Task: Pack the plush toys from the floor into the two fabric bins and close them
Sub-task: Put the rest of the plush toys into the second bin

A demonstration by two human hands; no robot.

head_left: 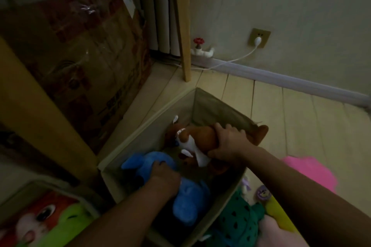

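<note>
An open beige fabric bin [148, 126] stands on the wooden floor in front of me. Inside it lies a blue plush toy [188, 198]; my left hand [163, 176] reaches into the bin and grips it. My right hand [226, 142] grips a brown and white plush animal [192, 138] over the bin's far side, its brown end sticking out past the rim. A second bin [40, 184] at the lower left holds a toy with an orange face and a bright green one [60, 224].
On the floor to the right of the bin lie a green spotted plush [239, 220], a pink one [309, 170], a yellow one [279, 214] and a small purple toy [263, 192]. A large wrapped cardboard box [86, 50] stands at the left. A wooden leg [183, 26] and a wall socket [259, 38] are behind.
</note>
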